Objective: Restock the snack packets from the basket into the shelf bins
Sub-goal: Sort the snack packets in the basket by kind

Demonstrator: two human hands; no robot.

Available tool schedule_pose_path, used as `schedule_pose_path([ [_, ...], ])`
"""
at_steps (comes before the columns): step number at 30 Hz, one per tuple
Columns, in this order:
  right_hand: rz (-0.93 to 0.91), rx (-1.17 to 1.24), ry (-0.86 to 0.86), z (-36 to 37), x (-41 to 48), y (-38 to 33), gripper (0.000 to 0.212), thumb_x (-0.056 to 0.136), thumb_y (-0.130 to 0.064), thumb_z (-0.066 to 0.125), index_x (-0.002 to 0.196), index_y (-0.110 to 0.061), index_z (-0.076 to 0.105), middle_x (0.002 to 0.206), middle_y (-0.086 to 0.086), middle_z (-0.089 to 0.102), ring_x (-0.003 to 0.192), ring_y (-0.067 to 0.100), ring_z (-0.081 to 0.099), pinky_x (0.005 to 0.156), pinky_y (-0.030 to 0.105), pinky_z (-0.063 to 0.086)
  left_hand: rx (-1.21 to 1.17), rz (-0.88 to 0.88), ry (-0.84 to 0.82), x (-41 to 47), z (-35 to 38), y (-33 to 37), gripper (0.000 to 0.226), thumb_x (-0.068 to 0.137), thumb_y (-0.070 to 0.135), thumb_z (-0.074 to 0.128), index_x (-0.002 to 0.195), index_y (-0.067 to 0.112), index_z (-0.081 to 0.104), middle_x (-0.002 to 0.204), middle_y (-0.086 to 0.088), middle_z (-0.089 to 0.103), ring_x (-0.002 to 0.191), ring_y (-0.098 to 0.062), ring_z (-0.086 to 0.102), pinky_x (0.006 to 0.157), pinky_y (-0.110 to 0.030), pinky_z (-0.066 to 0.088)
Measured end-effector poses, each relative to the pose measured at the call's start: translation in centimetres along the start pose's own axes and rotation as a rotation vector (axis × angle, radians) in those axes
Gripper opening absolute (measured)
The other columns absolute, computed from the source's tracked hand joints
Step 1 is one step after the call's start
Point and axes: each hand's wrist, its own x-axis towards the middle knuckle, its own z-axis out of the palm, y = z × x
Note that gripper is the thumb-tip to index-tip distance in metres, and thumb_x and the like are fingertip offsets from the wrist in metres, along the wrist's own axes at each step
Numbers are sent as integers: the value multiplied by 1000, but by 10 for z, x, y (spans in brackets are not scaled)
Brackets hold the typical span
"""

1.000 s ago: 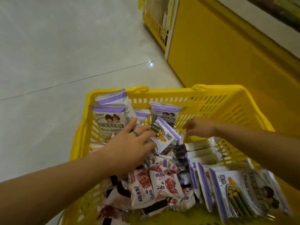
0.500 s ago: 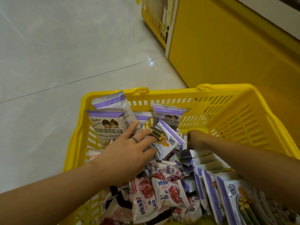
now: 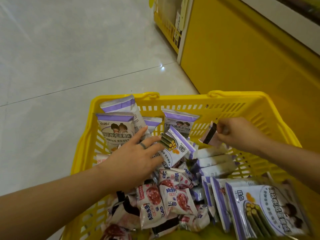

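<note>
A small pink-and-black snack packet [image 3: 209, 137] is pinched in the curled fingers of the right hand [image 3: 239, 134], above the pile in the yellow basket [image 3: 242, 96]. The left hand [image 3: 135, 158] is laid flat, fingers spread, on a purple-and-white seaweed-roll packet [image 3: 175, 150].

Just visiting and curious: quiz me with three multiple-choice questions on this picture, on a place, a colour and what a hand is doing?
1. Where does the left grip (the person's left hand) rest? A) on the floor B) on purple-and-white packets in the basket C) on a shelf
2. What colour is the basket? A) green B) yellow C) red
3. What is the right grip doing? A) hanging empty B) pressing flat on the rim C) pinching a pink packet with a dark band
Answers: 1 B, its straight fingers lie over the packets; 2 B, walls and rim are yellow; 3 C, its fingers curl round that packet.
</note>
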Motion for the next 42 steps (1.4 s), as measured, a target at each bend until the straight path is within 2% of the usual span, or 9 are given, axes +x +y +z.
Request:
schedule_pose_path([
  [4,-132,255,-39,-42,-30,-25,18,79,-20,71,69,-23,57,65,-7,59,59,8,51,53,27,38,-12,11,24,-7,-9,-1,42,57,36,85,96,25,75,109,-3,70,113,-26,63,102,-61,30],
  [9,-308,515,-574,-26,-59,-71,20,83,-40,69,97,-29,60,88,-6,69,78,4,64,69,26,54,-45,-46,66,-18,-20,-6,35,63,28,84,96,25,74,105,2,69,110,-23,64,102,-60,38],
  [13,-189,139,-344,-5,-22,-48,28,89,-35,64,113,-21,57,114,-2,63,107,16,59,91,32,48,-82,-49,74,-18,-26,-6,30,65,24,83,93,24,74,100,3,70,104,-21,66,101,-53,41],
  [18,-64,-113,-669,31,7,-18,73,86,-36,68,147,-22,29,148,4,39,129,24,43,102,32,41,-202,-28,25,7,-26,3,39,74,24,75,112,21,67,114,-1,65,107,-19,62,94,-33,48],
  [23,-74,-361,-747,40,17,-8,77,81,-55,66,145,-29,33,141,1,49,121,25,51,99,35,44,-144,-51,-130,62,-10,9,59,93,17,52,146,22,25,154,-10,24,143,-29,18,115,-45,19],
  [31,-139,-184,-760,34,-5,13,59,93,-43,56,144,-19,40,141,5,50,123,24,50,95,32,41,-165,1,-465,107,5,4,56,92,21,56,144,24,35,146,-6,41,132,-29,38,112,-49,25],
  [33,-117,-91,-743,32,-4,16,53,94,-38,56,141,-15,45,137,6,53,119,23,52,91,29,41,-168,17,-497,112,0,0,48,92,24,58,138,23,43,137,-5,47,122,-27,46,100,-42,36],
  [35,-108,-36,-716,33,-6,19,49,95,-35,56,138,-13,47,134,6,55,116,23,54,86,27,41,-193,6,-508,117,-12,-9,41,92,23,59,132,23,50,130,-3,51,113,-23,52,82,-32,41],
  [42,-78,29,-661,29,-13,24,51,97,-28,53,144,-15,39,142,4,49,123,23,50,97,30,43,-258,-137,-367,119,-72,-31,18,92,44,49,104,37,37,101,5,57,79,-15,46,66,-30,37],
])
